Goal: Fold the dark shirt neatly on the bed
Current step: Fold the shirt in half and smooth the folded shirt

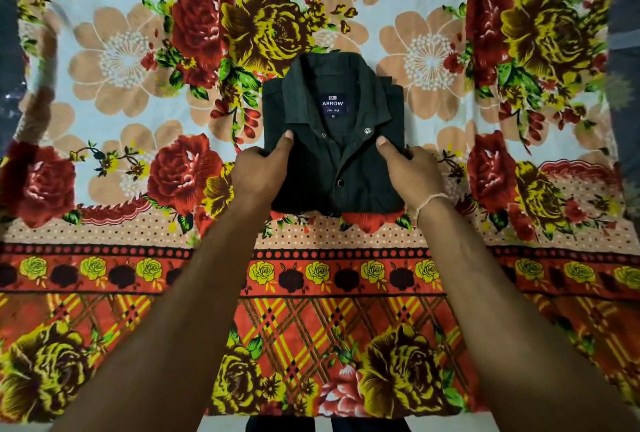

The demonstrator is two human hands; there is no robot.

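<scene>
The dark shirt [334, 141] lies folded into a compact rectangle near the middle of the bed, collar at the far end and the buttoned front facing up. Inside the open collar a navy label [332, 105] reads "ARROW" with an "M" below it. Two round snap buttons show along the front placket, and another sits on the right collar tip.

The left hand [261, 168] grasps the left edge of the folded shirt: its thumb lies on top of the cloth, and the fingers curl under the edge, out of sight. The right hand [410, 170] grasps the right edge the same way, thumb on top and fingers tucked under the side. A thin pale thread bracelet [427, 201] circles the right wrist. Both forearms reach in from the near edge and cover the near corners of the shirt.

Under the shirt spreads a floral bedsheet [121, 61], pale with large red, yellow and peach flowers in the far part. Nearer, a band of small yellow roses [374, 272] runs left to right, then an orange lattice pattern with big yellow roses. At the near edge, between the forearms, a dark garment on the person's legs [329, 424] shows against a pale floor. The far left and right corners of the picture are blurred.
</scene>
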